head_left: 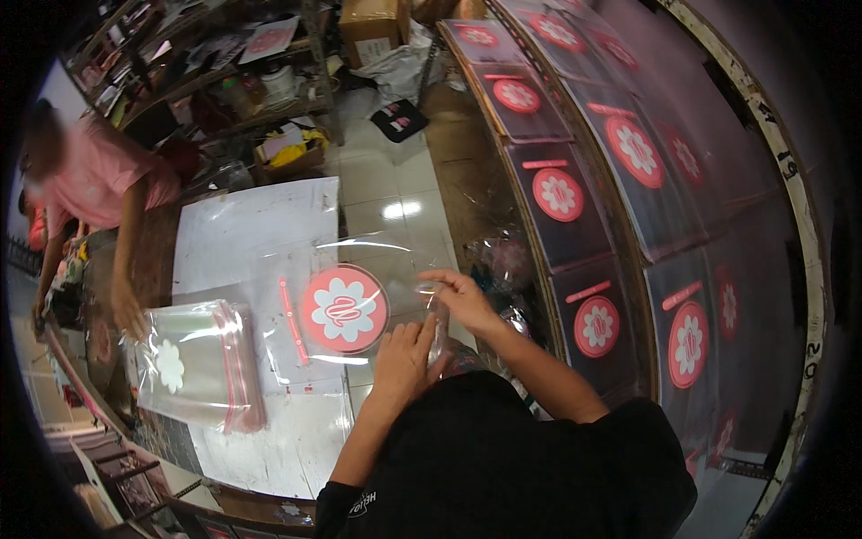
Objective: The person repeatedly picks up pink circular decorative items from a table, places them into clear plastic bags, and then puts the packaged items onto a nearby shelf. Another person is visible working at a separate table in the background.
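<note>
A clear plastic bag printed with a pink disc, a white flower and a narrow pink strip stretches from the white board to my hands. With fingers bent at its right edge, my right hand pinches the film. Just below and to the left, my left hand grips the same edge near the crumpled film, its thumb apart from the fingers. Left of this bag lies a stack of clear bags with pink edges and a white flower showing on top.
The white board covers the table. A co-worker in a pink shirt stands at the left, one hand by the stack. Racks at the right hold several printed bags in rows. Behind are shelves and a cardboard box.
</note>
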